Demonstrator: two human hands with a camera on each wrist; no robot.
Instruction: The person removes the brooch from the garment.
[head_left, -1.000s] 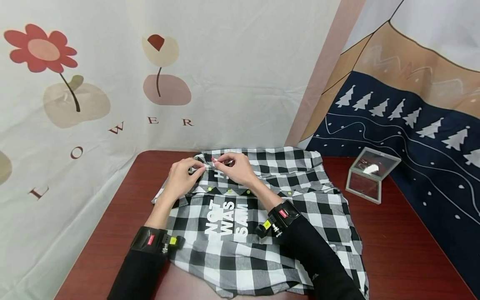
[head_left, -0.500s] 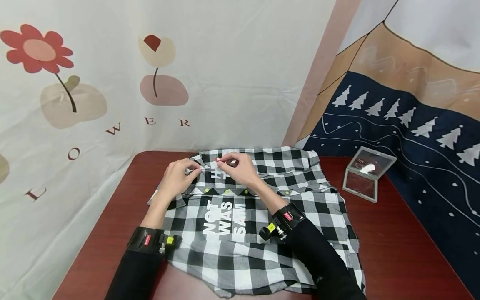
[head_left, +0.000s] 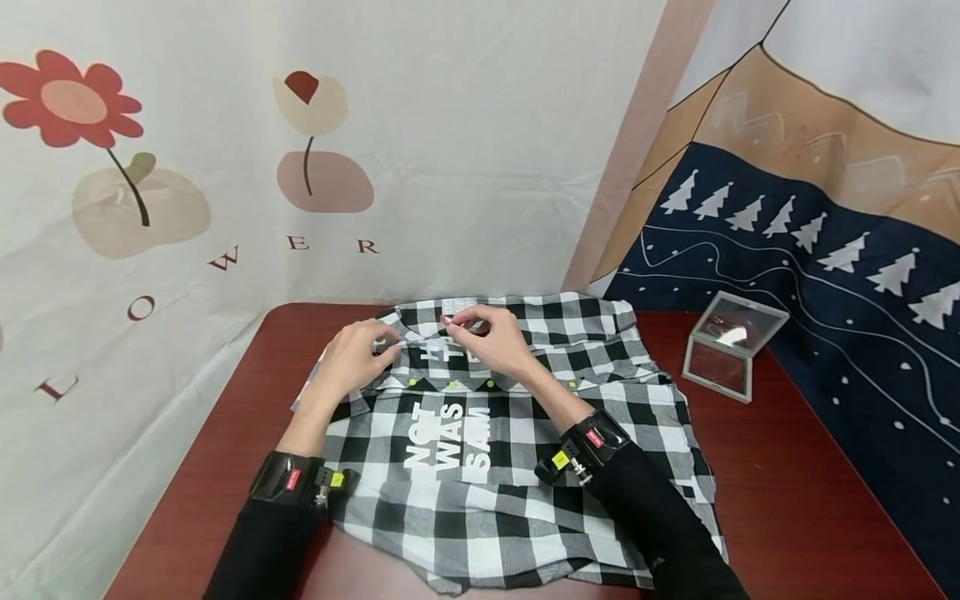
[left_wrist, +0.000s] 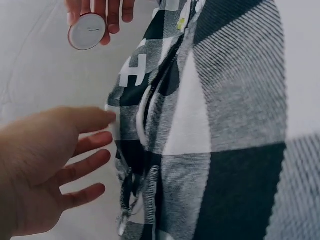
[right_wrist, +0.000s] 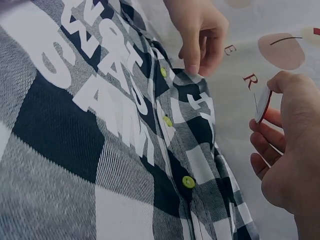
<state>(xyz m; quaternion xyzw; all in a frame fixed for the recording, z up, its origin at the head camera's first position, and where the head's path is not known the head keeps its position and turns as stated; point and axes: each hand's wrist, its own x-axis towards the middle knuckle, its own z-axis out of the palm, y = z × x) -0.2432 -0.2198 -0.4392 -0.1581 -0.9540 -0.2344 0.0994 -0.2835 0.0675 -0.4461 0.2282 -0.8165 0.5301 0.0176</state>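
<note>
A black-and-white checked shirt [head_left: 517, 467] lies spread on the dark red bench [head_left: 810, 500], white lettering across its middle and a row of green buttons [right_wrist: 188, 182] beyond the lettering. Past the buttons, at the shirt's far edge, both hands work close together. The left hand [head_left: 352, 360] pinches a fold of the cloth between thumb and fingertips, its other fingers loosely spread. Just to its right, the right hand [head_left: 491, 337] holds a small round white disc [left_wrist: 86, 31] with a red rim, fingers curled round it, above the shirt. To the far right, well apart, an open mirror case [head_left: 735, 343] stands on the bench. Printed cloth hangs behind.
</note>
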